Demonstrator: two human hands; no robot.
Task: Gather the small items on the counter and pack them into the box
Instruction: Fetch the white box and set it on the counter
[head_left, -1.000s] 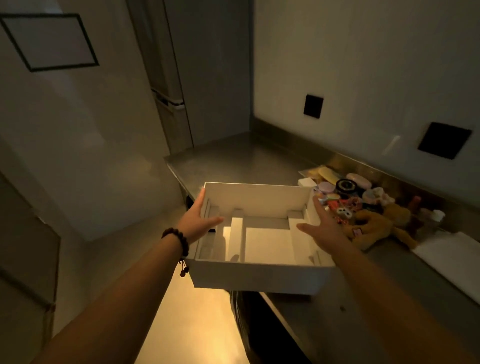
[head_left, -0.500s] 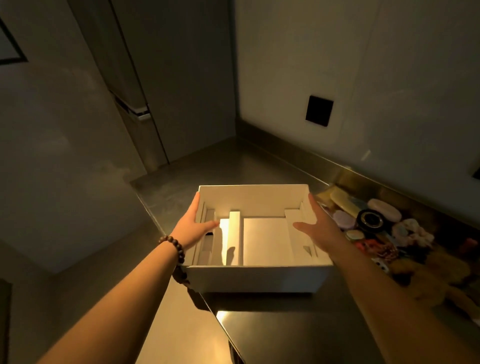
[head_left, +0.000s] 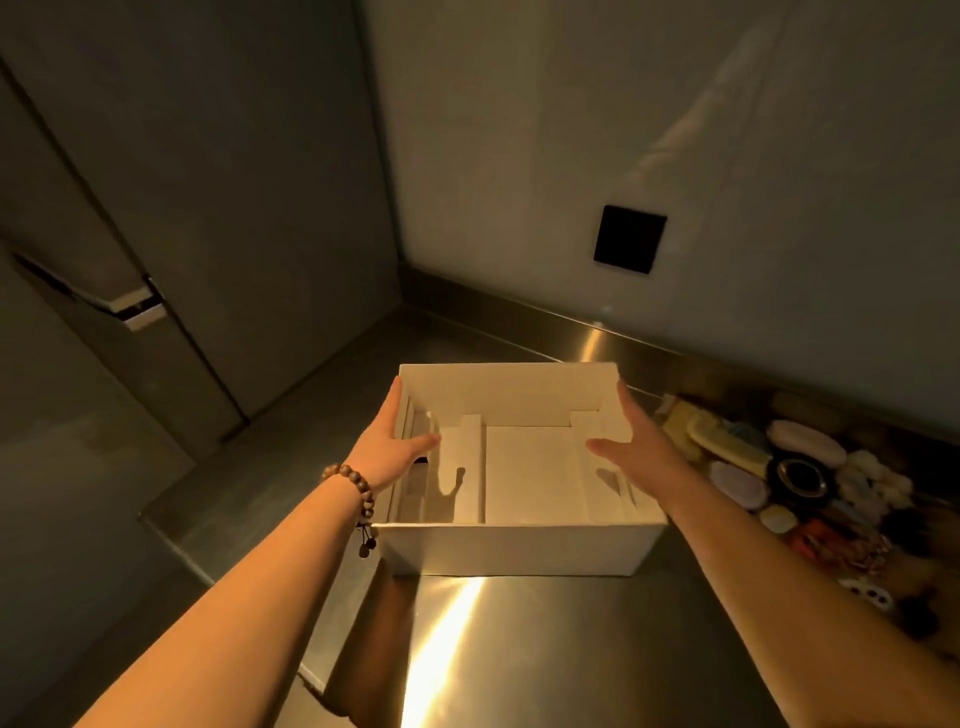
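White box (head_left: 511, 551) on steel counter (head_left: 545, 649), left hand (head_left: 387, 452) and right hand (head_left: 636, 449) clamped on its side walls, small items (head_left: 795, 478) just beside

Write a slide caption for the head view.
Both hands hold the empty white box on the steel counter.
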